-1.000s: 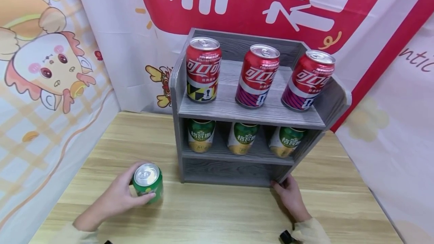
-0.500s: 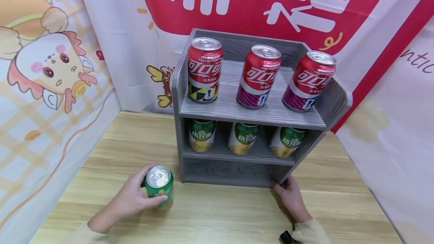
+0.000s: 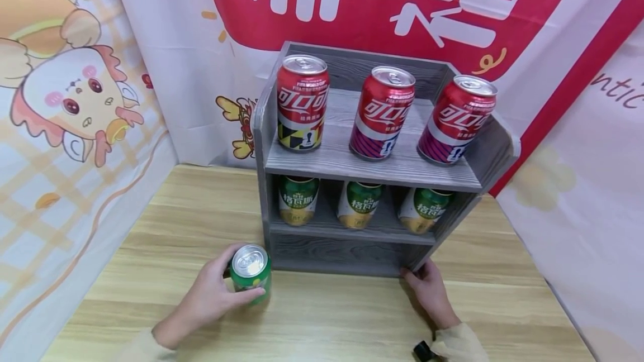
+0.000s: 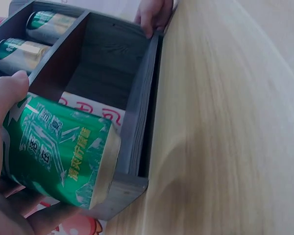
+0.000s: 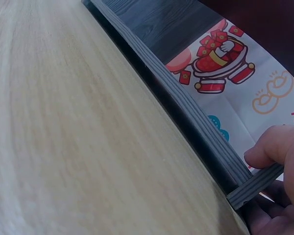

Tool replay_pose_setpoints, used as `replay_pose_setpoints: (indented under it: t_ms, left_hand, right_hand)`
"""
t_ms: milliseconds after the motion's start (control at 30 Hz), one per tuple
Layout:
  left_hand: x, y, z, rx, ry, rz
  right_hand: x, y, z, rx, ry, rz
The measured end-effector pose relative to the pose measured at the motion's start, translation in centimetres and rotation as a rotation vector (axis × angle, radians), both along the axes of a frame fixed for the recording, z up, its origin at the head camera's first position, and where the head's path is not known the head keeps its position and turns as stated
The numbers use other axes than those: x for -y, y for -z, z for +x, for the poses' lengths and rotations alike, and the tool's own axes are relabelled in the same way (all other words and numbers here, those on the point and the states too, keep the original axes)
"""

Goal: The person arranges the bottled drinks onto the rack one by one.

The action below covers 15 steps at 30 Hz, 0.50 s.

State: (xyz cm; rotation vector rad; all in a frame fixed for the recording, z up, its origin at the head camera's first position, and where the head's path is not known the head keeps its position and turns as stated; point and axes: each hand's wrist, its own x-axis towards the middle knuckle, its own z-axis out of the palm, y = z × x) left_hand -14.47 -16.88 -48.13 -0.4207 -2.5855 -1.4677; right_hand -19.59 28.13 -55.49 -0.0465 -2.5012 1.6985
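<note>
In the head view my left hand [image 3: 211, 292] grips a green drink can [image 3: 251, 281] upright, thumb in front and fingers behind. The can is just left of the grey shelf's [image 3: 372, 169] lower front corner. The left wrist view shows the green can's [image 4: 63, 152] printed side and pale bottom rim, held close before the shelf's lowest compartment. My right hand [image 3: 432, 295] pinches the shelf's lower right front corner. From the right wrist, the thumb [image 5: 267, 152] lies on the inner side of that side panel, with the other fingers partly hidden outside it.
Three red cola cans [image 3: 384, 113] stand spaced along the top shelf. Three green-and-gold cans [image 3: 360, 205] stand in the compartment below. The shelf rests on a wooden table [image 3: 327, 323]. Printed cloth [image 3: 191, 71] hangs behind and at both sides.
My left hand has moved right with the green can, toward the shelf's lower left corner. My right hand keeps its grip on the shelf's corner, and the other cans have not moved.
</note>
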Motion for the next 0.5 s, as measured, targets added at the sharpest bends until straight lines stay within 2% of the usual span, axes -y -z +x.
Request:
replay_pose_setpoints:
  t_ms: [200, 500]
  left_hand:
    - [-0.8, 0.1, 0.2, 0.003, -0.025, 0.002]
    - [-2.6, 0.5, 0.0, -0.042, 0.030, 0.040]
  right_hand:
    - [0.1, -0.1, 0.1, 0.004, -0.010, -0.004]
    - [0.2, -0.4, 0.1, 0.024, -0.005, 0.005]
